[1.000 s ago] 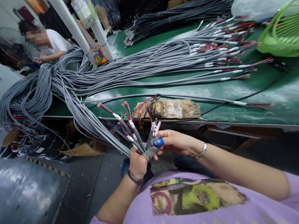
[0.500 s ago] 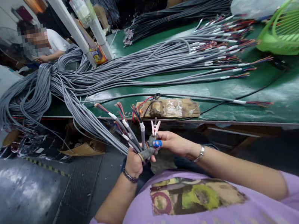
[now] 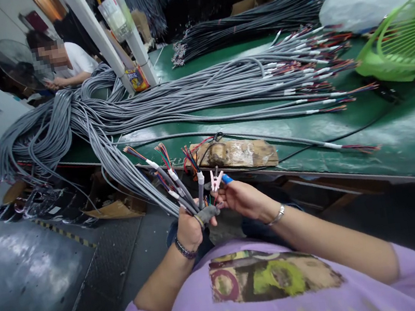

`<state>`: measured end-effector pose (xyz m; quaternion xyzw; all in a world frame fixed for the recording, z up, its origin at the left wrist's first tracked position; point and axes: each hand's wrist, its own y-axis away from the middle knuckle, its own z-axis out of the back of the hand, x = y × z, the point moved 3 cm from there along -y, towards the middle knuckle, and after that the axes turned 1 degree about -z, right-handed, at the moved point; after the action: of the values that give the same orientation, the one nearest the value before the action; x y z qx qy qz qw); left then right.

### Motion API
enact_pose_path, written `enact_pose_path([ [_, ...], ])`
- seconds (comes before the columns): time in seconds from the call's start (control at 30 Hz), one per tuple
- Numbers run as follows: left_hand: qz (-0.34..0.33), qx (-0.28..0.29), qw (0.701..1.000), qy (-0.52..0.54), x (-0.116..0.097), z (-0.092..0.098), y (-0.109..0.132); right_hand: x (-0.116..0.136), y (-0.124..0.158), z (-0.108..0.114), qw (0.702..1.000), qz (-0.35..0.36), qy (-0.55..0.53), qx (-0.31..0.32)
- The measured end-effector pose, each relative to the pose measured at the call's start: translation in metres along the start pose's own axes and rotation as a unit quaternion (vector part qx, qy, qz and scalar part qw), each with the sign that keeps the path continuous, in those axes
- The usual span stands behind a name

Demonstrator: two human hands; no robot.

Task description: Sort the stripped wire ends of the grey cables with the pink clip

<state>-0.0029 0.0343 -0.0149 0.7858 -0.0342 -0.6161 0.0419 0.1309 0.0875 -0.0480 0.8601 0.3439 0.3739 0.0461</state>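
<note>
My left hand (image 3: 190, 227) is closed round several grey cables (image 3: 187, 196), and its thumb wears a grey cover. White bands circle the cables near their upper ends, where thin coloured wires (image 3: 163, 154) fan out. Close beside it, my right hand (image 3: 244, 199) pinches thin coloured wires (image 3: 210, 200) at the left thumb's tip; the exact grip is partly hidden. Blue tape (image 3: 227, 178) wraps one right finger, which is lifted. A pink clip (image 3: 216, 180) stands just above the right fingertips, at the bench edge.
A wooden block (image 3: 236, 153) lies on the green bench (image 3: 398, 143) at its front edge. Behind it stretches a large bundle of grey cables (image 3: 197, 91), with black cables (image 3: 250, 28) farther back. A green fan (image 3: 407, 47) stands at right. Another person (image 3: 72, 61) sits at far left.
My right fingers have shifted slightly, and the blue-taped finger has lifted away from the wires toward the pink clip. The cables in my left hand have spread a little to the left.
</note>
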Motion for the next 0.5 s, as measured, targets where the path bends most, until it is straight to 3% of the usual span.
enact_pose_path([
  [0.17,-0.021,-0.001,1.0,-0.022,-0.008,-0.007,-0.006,0.013,-0.004,-0.008,0.998,0.014,-0.017,0.05],
  [0.5,0.004,-0.009,1.0,-0.019,-0.008,-0.015,-0.016,0.018,-0.004,-0.016,0.997,0.067,-0.015,0.039],
])
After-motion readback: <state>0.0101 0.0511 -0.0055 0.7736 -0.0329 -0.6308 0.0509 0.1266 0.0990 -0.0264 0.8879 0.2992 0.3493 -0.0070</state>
